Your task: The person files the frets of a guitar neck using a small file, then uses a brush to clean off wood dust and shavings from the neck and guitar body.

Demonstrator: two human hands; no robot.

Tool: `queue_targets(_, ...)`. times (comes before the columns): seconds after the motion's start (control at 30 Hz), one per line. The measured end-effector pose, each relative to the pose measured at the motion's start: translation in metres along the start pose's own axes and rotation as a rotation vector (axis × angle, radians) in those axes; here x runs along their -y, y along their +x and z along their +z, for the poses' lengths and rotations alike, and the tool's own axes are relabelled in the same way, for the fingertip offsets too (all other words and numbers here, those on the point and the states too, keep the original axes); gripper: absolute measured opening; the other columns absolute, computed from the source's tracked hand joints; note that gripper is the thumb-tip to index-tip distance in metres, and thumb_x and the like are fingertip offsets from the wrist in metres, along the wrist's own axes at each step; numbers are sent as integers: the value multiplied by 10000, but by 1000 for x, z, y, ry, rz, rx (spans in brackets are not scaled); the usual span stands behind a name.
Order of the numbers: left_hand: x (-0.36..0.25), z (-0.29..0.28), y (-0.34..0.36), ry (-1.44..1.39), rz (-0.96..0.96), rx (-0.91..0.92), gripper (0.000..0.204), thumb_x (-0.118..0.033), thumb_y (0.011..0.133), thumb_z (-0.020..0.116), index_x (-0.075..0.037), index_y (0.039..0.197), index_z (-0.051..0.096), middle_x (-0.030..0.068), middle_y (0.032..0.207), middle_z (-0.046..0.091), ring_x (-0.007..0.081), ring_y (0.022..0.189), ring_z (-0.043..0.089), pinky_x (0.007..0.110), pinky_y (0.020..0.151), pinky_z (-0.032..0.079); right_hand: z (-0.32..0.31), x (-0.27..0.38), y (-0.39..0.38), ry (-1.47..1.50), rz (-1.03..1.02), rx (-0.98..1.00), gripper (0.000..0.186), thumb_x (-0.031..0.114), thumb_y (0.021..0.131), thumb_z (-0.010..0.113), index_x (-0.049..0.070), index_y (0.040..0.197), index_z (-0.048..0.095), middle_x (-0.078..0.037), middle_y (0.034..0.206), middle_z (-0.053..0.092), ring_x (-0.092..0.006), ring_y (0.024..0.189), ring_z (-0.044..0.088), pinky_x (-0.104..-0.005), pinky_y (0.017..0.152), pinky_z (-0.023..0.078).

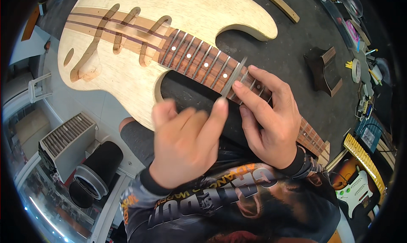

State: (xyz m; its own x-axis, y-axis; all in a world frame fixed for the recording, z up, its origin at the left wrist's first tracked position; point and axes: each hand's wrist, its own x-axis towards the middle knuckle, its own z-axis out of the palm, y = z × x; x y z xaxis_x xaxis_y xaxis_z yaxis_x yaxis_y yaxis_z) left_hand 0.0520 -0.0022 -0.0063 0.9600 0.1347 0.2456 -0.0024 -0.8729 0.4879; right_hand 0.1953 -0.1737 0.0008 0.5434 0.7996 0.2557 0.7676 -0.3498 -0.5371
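A pale, unfinished guitar body carries a dark reddish fretboard with metal frets and white dot inlays. A thin, blurred metal tool crosses the fretboard. My right hand is closed on the neck, its fingertips on the fretboard and tool and its thumb at the near edge. My left hand is smeared by motion below the neck, one fingertip at the tool's lower end; its grip is unclear.
A dark worktop holds a shaped neck block, a wooden strip, tape and small tools. A sunburst guitar sits right. A grey ribbed unit and black cylinder stand lower left.
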Motion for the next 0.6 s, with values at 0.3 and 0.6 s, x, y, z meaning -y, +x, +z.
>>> queue_targets(0.3,-7,-16,-29,-30,-73,71,525,-49,865,769,17,1386,753,1,789,540,208,694,567,479,827,368,4,-4,-4,-23,-23,-33,626,25,780,880,147,1390,814,-164,1430,725,-355,1127,751,-440,896,606)
queue_targets(0.6,-12,-15,-28,-41,-84,58,483,85,885,767,-5,1360,772,-5,776,607,213,657,572,441,828,361,1,-5,-6,-26,8,-17,620,36,803,872,144,1409,800,-166,1444,717,-359,1154,741,-449,911,601)
